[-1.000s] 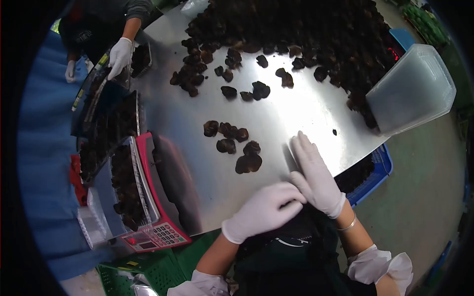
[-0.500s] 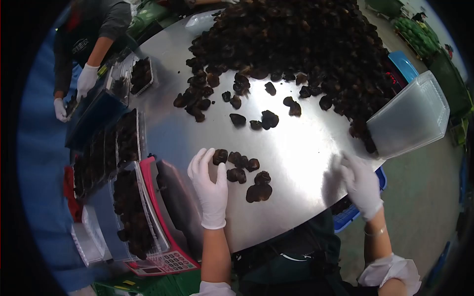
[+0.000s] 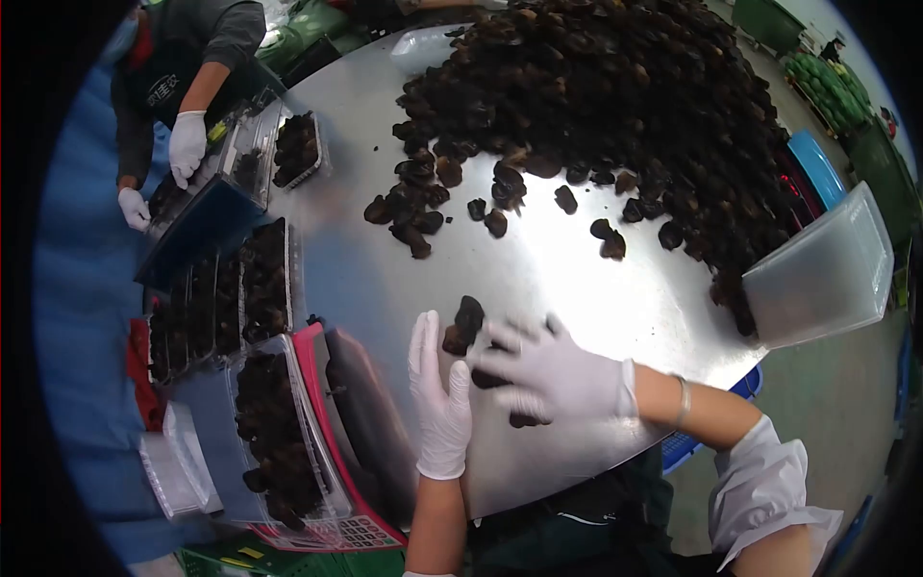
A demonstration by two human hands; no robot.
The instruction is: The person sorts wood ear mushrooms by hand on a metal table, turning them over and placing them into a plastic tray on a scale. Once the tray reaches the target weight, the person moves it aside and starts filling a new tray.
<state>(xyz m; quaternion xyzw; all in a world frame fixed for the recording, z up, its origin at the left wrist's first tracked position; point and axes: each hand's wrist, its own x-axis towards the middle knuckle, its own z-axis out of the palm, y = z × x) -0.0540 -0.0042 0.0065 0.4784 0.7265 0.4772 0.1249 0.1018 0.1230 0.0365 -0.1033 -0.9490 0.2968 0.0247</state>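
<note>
My left hand [image 3: 444, 409], in a white glove, stands open on its edge, thumb apart from the fingers, just left of a few dark wood ear mushrooms [image 3: 468, 315] on the metal table [image 3: 346, 260]. My right hand [image 3: 567, 377], also gloved and smeared by motion, is spread palm down over the same mushrooms and partly covers them. Whether it touches them is hidden. To the left, a clear tray filled with wood ears [image 3: 274, 433] sits on a pink-edged scale [image 3: 322, 404] whose keypad shows at the bottom.
A large wood ear heap [image 3: 596, 96] covers the table's far side, with loose pieces before it. Stacked clear trays [image 3: 822, 274] stand at the right edge above a blue basket [image 3: 678, 452]. Filled trays [image 3: 264, 279] line the left. A co-worker's gloved hand [image 3: 187, 149] is beyond.
My right hand has swung left from the table's right side to the mushrooms near my left hand. Several near pieces are now closer together or covered. The view has shifted slightly.
</note>
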